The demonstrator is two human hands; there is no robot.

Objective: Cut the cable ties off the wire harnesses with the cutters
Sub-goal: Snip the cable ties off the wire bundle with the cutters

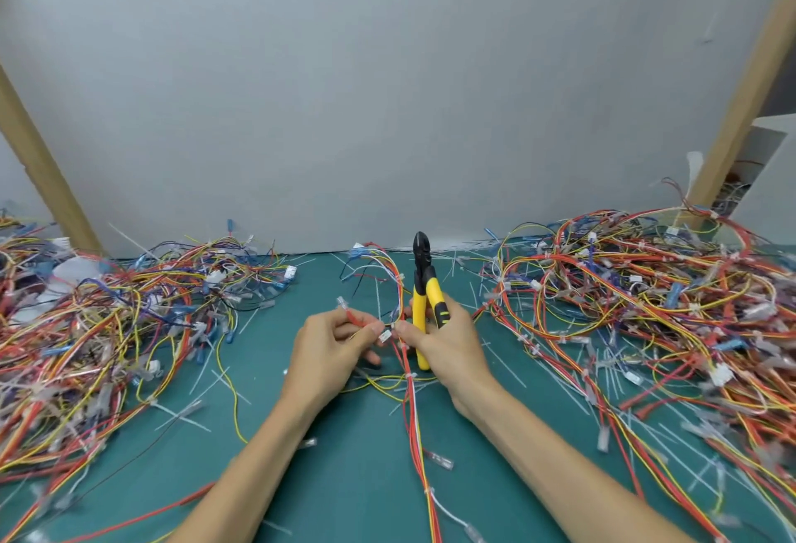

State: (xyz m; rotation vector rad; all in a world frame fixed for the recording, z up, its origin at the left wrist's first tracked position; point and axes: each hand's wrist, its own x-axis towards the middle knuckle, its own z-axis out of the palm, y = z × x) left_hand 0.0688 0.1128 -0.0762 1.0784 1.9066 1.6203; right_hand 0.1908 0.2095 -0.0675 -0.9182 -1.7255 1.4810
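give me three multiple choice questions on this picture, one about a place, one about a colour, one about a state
1. Where are the cutters?
A. flat on the mat
B. in the right hand
C. leaning on the wall

2. What colour are their handles?
A. yellow with black
B. red
C. blue

3. What is the left hand doing?
A. lying flat and idle
B. gripping a second tool
C. pinching wires of the harness between the hands

Key:
1 B, the right hand's fingers wrap the handles, with the black nose pointing up.
2 A, the handles are yellow with black grips.
3 C, its fingertips close on thin wires.
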